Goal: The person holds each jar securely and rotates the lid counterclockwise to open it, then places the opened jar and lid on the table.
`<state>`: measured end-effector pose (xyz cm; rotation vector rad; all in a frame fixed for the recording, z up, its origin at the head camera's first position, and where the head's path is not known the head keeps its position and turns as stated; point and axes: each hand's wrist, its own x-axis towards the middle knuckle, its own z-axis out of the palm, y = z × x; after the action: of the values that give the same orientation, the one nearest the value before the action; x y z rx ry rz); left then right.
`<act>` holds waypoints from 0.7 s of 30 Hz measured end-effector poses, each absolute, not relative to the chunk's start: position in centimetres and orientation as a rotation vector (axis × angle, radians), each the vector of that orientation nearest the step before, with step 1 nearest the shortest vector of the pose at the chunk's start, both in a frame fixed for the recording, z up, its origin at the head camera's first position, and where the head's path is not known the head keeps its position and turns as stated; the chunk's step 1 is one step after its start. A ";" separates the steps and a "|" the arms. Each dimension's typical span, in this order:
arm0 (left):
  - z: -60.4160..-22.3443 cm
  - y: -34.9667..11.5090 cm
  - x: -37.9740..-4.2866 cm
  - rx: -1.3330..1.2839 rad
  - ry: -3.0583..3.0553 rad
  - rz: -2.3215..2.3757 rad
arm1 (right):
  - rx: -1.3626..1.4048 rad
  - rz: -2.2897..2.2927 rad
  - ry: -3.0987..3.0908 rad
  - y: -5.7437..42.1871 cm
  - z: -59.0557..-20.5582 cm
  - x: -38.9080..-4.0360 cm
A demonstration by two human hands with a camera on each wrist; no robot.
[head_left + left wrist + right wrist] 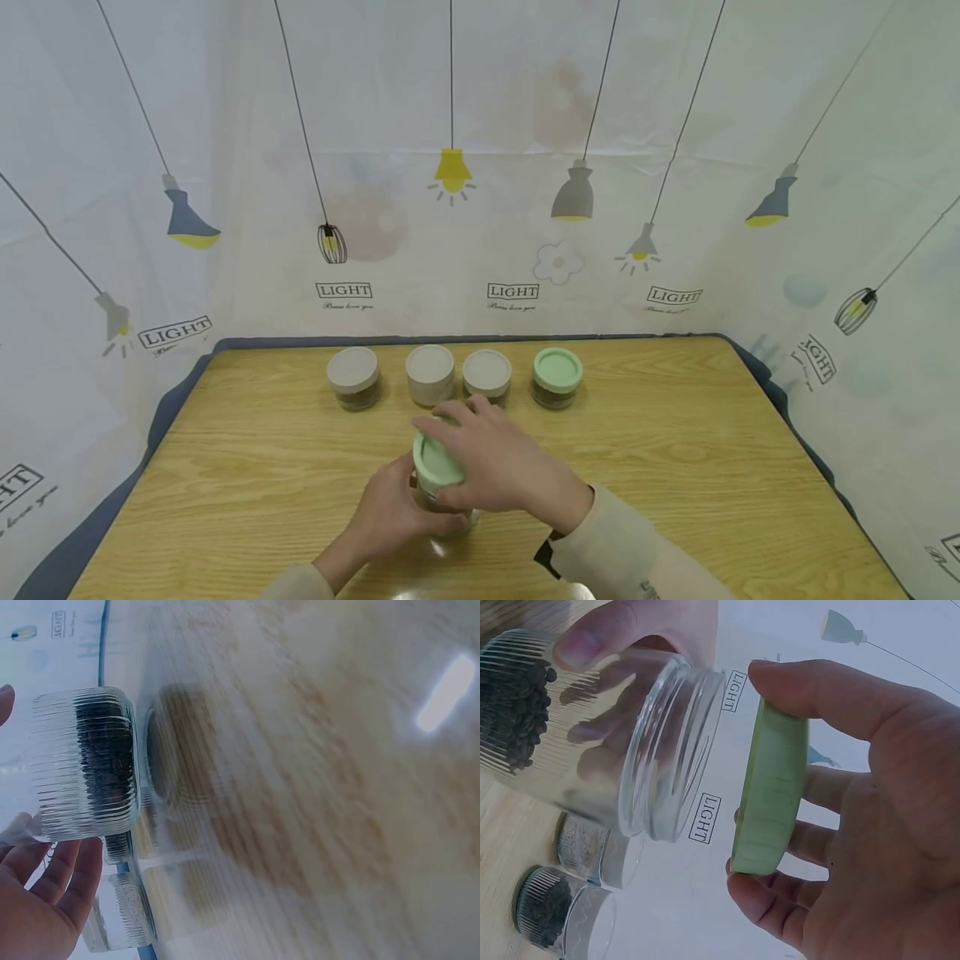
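Note:
A ribbed clear glass jar (pixel 64 769), partly filled with small dark beans or seeds (pixel 517 705), is gripped by my left hand (pixel 386 510) near the front of the table. Its threaded mouth (pixel 679 750) is uncovered. My right hand (pixel 501 458) holds a light green lid (pixel 771 791) by its edge, thumb on one side and fingers on the other. In the right wrist view a gap separates the lid from the jar's mouth. From the head view, the lid and right hand hide most of the jar.
Along the back of the wooden table (pixel 675 467) stand a left white-lidded jar (pixel 354 375), two more white-lidded jars (pixel 430 373) near the middle, and a green-lidded jar (pixel 557 377) to their right. A printed cloth (pixel 487 233) walls the table's back and sides.

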<state>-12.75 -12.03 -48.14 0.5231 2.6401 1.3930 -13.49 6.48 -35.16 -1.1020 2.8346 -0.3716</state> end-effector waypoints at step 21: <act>-47.3 -14.3 -13.2 0.414 2.767 1.354 | -1.081 -0.385 2.927 7.4 -34.9 -13.0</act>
<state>-13.21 -14.26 -47.33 0.4145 2.7666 1.3539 -12.96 7.36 -34.90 -1.0814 2.9266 -0.3852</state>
